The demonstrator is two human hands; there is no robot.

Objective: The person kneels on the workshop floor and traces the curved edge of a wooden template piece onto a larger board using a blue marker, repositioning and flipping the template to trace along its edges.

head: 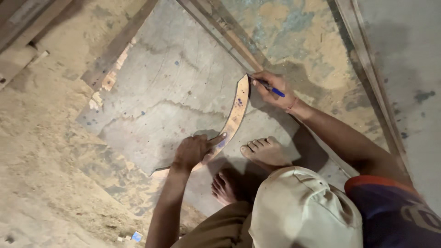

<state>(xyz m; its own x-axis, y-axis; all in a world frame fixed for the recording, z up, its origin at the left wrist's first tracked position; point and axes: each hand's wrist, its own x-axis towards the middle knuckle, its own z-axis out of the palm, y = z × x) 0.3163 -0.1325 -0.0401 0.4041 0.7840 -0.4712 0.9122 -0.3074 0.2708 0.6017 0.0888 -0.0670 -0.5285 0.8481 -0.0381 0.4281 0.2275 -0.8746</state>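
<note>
Nearest the camera sits a pale cloth cap [303, 209], with a blue and orange sleeve [390, 211] just to its right and olive trousers [220, 229] below it. Two bare feet show just past the cap: one foot [266, 151] flat on the board, the other foot [225, 186] tucked back in shadow.

A curved wooden template [232, 121], thin and crescent-shaped, lies flat on a large grey board [170, 82]. Its upper tip points toward the far edge of the board and its lower end runs down under the left hand [195, 150]. That hand presses down on the template's lower part, fingers spread over the wood and the thumb stretched along it; it pins the piece rather than closing round it.

At the template's upper tip, the right hand [273, 89] has its grip closed round a blue pen [271, 87], whose point touches the board right at the template's edge.

The board rests on a dusty floor [46, 174] covered in sawdust. Long wooden strips [229, 34] lie slantwise beyond the board's far side, and another strip [372, 78] runs along the right. A small blue scrap [137, 236] lies on the floor near the bottom edge.
</note>
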